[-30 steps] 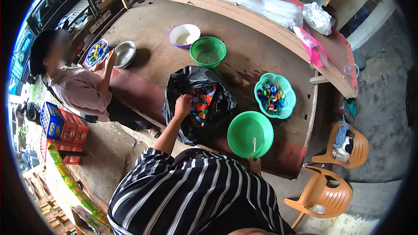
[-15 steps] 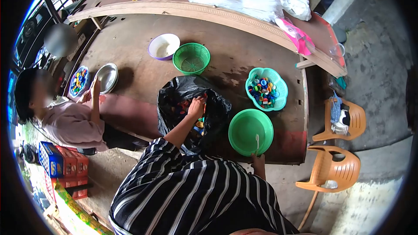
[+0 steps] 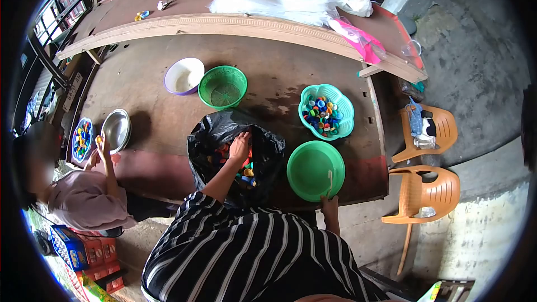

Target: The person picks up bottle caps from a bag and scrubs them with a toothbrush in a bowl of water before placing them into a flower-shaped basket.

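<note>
My left hand (image 3: 240,148) is inside the mouth of a black plastic bag (image 3: 204,134), over a heap of coloured bottle caps (image 3: 246,178). Its fingers are bent together, and what they grip is hidden. At the near rim of a green basin (image 3: 310,162), my right hand (image 3: 329,207) is closed around the handle of a white toothbrush (image 3: 330,179). The brush head points up over the inside of the basin. Beyond the basin stands a turquoise basket (image 3: 348,117) with more bottle caps (image 3: 321,114) in it.
A green basket (image 3: 238,86) and a white bowl (image 3: 190,70) stand farther back on the table. At left, a person (image 3: 84,190) handles a cap beside a metal bowl (image 3: 117,131) and another basket of caps (image 3: 83,140). Orange chairs (image 3: 442,193) are at right.
The view has shifted, moving the table's things leftward in the picture. My left hand stays in the bag, my right at the basin. The person at left now holds up a yellowish cap.
</note>
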A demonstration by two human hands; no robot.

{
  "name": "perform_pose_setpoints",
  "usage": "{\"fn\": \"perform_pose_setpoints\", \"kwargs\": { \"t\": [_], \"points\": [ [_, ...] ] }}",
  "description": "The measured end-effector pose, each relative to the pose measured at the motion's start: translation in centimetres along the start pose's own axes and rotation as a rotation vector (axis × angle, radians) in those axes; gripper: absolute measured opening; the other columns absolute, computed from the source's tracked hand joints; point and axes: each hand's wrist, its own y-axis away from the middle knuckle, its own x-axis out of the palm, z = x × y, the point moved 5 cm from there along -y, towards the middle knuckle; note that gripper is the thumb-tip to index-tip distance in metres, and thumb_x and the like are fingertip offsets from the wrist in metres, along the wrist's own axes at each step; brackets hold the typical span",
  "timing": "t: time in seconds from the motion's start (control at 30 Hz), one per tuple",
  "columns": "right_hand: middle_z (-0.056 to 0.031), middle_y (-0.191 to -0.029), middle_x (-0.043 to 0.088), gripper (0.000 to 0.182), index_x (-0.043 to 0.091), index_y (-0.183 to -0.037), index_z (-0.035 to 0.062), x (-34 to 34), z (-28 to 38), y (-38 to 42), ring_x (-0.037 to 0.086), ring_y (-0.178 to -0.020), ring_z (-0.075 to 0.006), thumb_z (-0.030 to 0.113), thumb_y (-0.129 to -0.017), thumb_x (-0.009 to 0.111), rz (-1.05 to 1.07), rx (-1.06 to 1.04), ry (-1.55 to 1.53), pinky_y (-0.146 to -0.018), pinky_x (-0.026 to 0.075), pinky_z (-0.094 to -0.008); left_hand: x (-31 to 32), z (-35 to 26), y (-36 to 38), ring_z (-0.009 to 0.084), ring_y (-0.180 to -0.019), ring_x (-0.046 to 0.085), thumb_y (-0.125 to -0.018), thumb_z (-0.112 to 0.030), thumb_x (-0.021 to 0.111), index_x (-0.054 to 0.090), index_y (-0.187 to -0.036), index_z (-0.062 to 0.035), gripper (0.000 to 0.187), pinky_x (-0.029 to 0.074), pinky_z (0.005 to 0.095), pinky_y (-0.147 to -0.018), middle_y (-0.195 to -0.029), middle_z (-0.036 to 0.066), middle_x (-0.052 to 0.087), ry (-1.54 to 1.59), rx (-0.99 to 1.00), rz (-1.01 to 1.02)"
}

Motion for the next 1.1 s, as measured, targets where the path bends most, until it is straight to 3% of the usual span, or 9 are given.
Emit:
{"fn": "perform_pose_setpoints", "kwargs": {
  "t": [0.23,0.3,0.53,0.63,0.7,0.73,0.97,1.07,1.1],
  "points": [
    [-0.0136,-0.078,0.056,0.042,0.033,-0.109,-0.0011,0.0,0.6,0.5,0.057,-0.05,-0.0177,0.014,-0.083,0.063,-0.049,-0.039,0.017,-0.037,0.04,-0.0266,0.3,0.0,0.6,0.0335,-0.103,0.055,-0.073,-0.002,0.058,0.053,-0.121,-0.0112,0.049,0.051,0.0396,-0.082,-0.119,0.012,0.05,-0.098,0.001,0.057],
    [-0.0188,-0.094,0.054,0.046,0.031,-0.114,-0.0041,-0.1,0.4,0.5,0.06,-0.054,-0.0208,0.009,-0.083,0.061,-0.014,0.048,0.052,-0.045,0.051,-0.0296,0.4,-0.3,0.7,0.0344,-0.103,0.054,-0.073,-0.003,0.06,0.052,-0.123,-0.01,0.051,0.05,0.0397,-0.084,-0.122,0.012,0.049,-0.068,-0.012,0.09],
    [-0.0198,-0.095,0.054,0.045,0.033,-0.113,-0.0045,0.1,1.8,1.8,0.061,-0.055,-0.0217,0.01,-0.083,0.062,-0.044,0.022,0.071,-0.042,0.05,-0.0296,-0.2,-0.5,0.8,0.038,-0.101,0.054,-0.077,-0.009,0.062,0.044,-0.125,-0.0063,0.051,0.048,0.0433,-0.082,-0.113,0.018,0.051,0.012,-0.05,0.031],
    [-0.0209,-0.098,0.055,0.046,0.035,-0.113,-0.0053,0.0,0.3,1.1,0.063,-0.07,-0.0272,0.014,-0.082,0.063,-0.029,0.053,0.086,-0.055,0.052,-0.0363,-1.2,-0.6,0.9,0.0382,-0.099,0.055,-0.079,-0.012,0.062,0.046,-0.12,-0.0053,0.045,0.048,0.0434,-0.081,-0.11,0.019,0.052,0.014,-0.059,-0.019],
    [-0.0101,-0.072,0.054,0.04,0.038,-0.106,0.0013,-1.2,-4.6,-2.8,0.057,-0.053,-0.0163,0.019,-0.082,0.065,-0.145,-0.213,0.254,-0.039,0.04,-0.0263,-2.8,-1.5,0.9,0.0375,-0.095,0.056,-0.08,-0.014,0.063,0.05,-0.112,-0.0041,0.036,0.049,0.0434,-0.078,-0.104,0.02,0.054,0.045,-0.059,-0.082],
    [-0.0101,-0.072,0.054,0.04,0.038,-0.106,0.0013,-1.1,-4.3,-2.5,0.057,-0.053,-0.0163,0.019,-0.082,0.065,-0.133,-0.223,0.26,-0.039,0.04,-0.0263,-3.3,-1.7,1.2,0.037,-0.092,0.057,-0.08,-0.014,0.063,0.052,-0.108,-0.0035,0.032,0.049,0.0432,-0.076,-0.101,0.019,0.055,0.097,-0.051,-0.108],
    [-0.023,-0.088,0.062,0.051,0.05,-0.109,-0.0033,-2.1,1.7,0.6,0.062,-0.086,-0.0347,0.033,-0.079,0.067,-0.091,-0.212,0.631,-0.073,0.047,-0.0424,-6.1,-5.1,1.6,0.0297,-0.064,0.058,-0.081,-0.014,0.065,0.06,-0.097,-0.0021,0.021,0.048,0.0363,-0.06,-0.078,0.015,0.059,0.409,0.06,-0.32],
    [-0.0252,-0.096,0.063,0.051,0.053,-0.111,0.0003,-2.2,7.1,4.3,0.06,-0.093,-0.0413,0.039,-0.08,0.064,-0.101,-0.117,0.811,-0.081,0.045,-0.0468,-6.0,-8.4,1.7,0.0211,-0.063,0.059,-0.084,-0.014,0.063,0.058,-0.102,-0.002,0.022,0.049,0.0314,-0.06,-0.078,0.011,0.06,0.487,0.031,-0.219],
    [-0.0249,-0.098,0.063,0.051,0.053,-0.113,0.0032,-1.9,9.1,5.3,0.058,-0.097,-0.0435,0.042,-0.081,0.061,-0.136,-0.071,0.873,-0.082,0.044,-0.048,-4.9,-9.1,1.7,0.0168,-0.07,0.06,-0.087,-0.015,0.061,0.059,-0.105,-0.0018,0.022,0.05,0.0293,-0.065,-0.085,0.009,0.061,0.748,-0.073,-0.079]
  ]
}}
